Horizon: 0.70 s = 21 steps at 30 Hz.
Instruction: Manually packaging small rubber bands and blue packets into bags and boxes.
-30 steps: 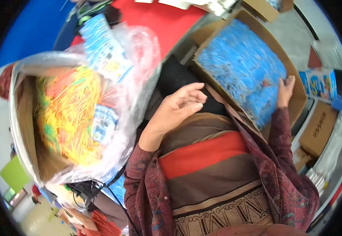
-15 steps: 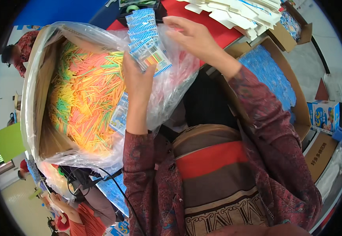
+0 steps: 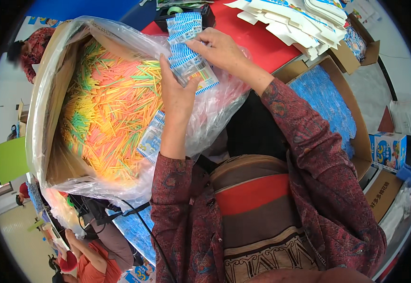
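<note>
My left hand point(image 3: 179, 96) is closed round the lower end of a fanned stack of small blue-and-white packets point(image 3: 186, 47), its thumb on the near one. Coloured sticks show through a window on the nearest packet. From the right, my right hand point(image 3: 222, 51) pinches the upper part of that stack with thumb and fingertips. Beneath my left hand stands a carton point(image 3: 56, 137) with a clear plastic liner, full of thin pink, yellow, orange and green sticks point(image 3: 115, 111). A single blue-and-white packet point(image 3: 152, 137) lies at the carton's right side, beside my left wrist.
Flattened white cartons point(image 3: 288, 23) are piled on a red table surface point(image 3: 248, 35), near a black tray point(image 3: 208, 18) holding a green tape roll. To my right stands an open carton of blue packets point(image 3: 323, 101). Other people point(image 3: 94, 264) sit at the lower left; another person point(image 3: 30, 54) is upper left.
My right hand has moved in to the left and now grips the upper packets; before, it was apart from them. The view has shifted slightly, while my left hand keeps its hold.
</note>
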Motion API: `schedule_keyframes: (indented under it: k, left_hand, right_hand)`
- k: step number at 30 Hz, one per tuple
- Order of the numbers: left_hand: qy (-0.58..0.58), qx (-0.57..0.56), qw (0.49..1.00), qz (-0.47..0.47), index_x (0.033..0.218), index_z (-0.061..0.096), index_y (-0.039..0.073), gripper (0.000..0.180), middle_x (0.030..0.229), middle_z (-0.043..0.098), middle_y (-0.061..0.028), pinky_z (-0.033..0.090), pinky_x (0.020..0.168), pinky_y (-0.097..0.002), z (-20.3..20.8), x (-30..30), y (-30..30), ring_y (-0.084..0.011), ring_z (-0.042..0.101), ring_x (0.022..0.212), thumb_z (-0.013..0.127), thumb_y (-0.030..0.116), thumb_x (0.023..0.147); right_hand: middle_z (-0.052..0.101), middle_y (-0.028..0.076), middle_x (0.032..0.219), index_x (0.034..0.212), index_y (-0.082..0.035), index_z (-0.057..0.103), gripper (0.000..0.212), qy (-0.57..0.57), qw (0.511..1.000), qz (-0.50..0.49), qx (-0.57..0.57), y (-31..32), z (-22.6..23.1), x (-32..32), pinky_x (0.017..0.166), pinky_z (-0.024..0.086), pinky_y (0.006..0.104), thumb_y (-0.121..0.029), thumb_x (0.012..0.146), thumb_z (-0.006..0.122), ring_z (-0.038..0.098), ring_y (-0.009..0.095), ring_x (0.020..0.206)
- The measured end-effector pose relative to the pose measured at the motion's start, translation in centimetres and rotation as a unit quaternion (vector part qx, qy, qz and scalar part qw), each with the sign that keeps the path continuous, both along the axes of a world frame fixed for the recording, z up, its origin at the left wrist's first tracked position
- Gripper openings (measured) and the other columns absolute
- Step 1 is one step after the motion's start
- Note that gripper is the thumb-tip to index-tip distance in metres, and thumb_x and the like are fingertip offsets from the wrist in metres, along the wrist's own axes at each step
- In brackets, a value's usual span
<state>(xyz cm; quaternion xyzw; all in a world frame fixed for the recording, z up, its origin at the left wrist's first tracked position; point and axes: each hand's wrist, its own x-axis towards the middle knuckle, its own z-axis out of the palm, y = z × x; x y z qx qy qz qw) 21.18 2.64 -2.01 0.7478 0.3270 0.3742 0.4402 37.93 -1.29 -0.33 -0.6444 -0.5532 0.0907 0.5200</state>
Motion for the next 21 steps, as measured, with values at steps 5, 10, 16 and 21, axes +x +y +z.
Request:
schedule_keyframes:
  k: [5,10,16,21]
  left_hand:
    - [-0.028,-0.023,0.999,-0.011,0.148,0.015,-0.002,0.103,0.129,0.051,-0.0231,0.041,0.101,-0.0358,1.0,-0.6,-0.7,-0.0315,0.052,0.121,0.079,0.001,0.068]
    - [-0.002,-0.079,0.996,-0.048,0.148,0.013,-0.003,0.103,0.130,0.050,-0.0249,0.042,0.100,-0.0355,1.8,-0.6,-0.8,-0.0307,0.052,0.120,0.079,0.003,0.070]
    - [0.055,0.027,0.997,-0.041,0.146,0.018,-0.006,0.094,0.126,0.051,-0.0253,0.042,0.098,-0.0364,1.0,-0.8,-1.3,-0.0333,0.053,0.117,0.075,0.003,0.072]
    - [0.153,0.286,0.944,-0.063,0.139,0.034,-0.007,0.069,0.126,0.052,-0.0246,0.040,0.100,-0.0433,0.1,-2.2,0.6,-0.0411,0.051,0.116,0.065,0.008,0.079]
  right_hand:
    - [0.067,0.008,0.105,0.110,-0.004,0.067,0.039,0.129,0.972,0.100,-0.167,-2.4,2.0,-0.8,0.081,0.050,0.0339,-0.038,0.091,0.062,0.062,0.018,0.093]
    - [0.065,0.008,0.114,0.126,-0.005,0.058,0.054,0.195,0.963,0.185,-0.021,-3.5,-0.6,-0.5,0.089,0.048,0.0307,-0.036,0.085,0.070,0.062,0.017,0.103]
    - [0.067,0.011,0.112,0.132,-0.003,0.052,0.068,0.136,0.978,0.128,-0.096,-4.1,-1.4,-2.6,0.093,0.048,0.0330,-0.031,0.075,0.079,0.063,0.019,0.105]
    - [0.067,0.015,0.110,0.130,-0.005,0.053,0.064,0.105,0.980,0.165,-0.038,-3.2,-2.0,-3.8,0.089,0.050,0.0341,-0.025,0.074,0.078,0.065,0.023,0.102]
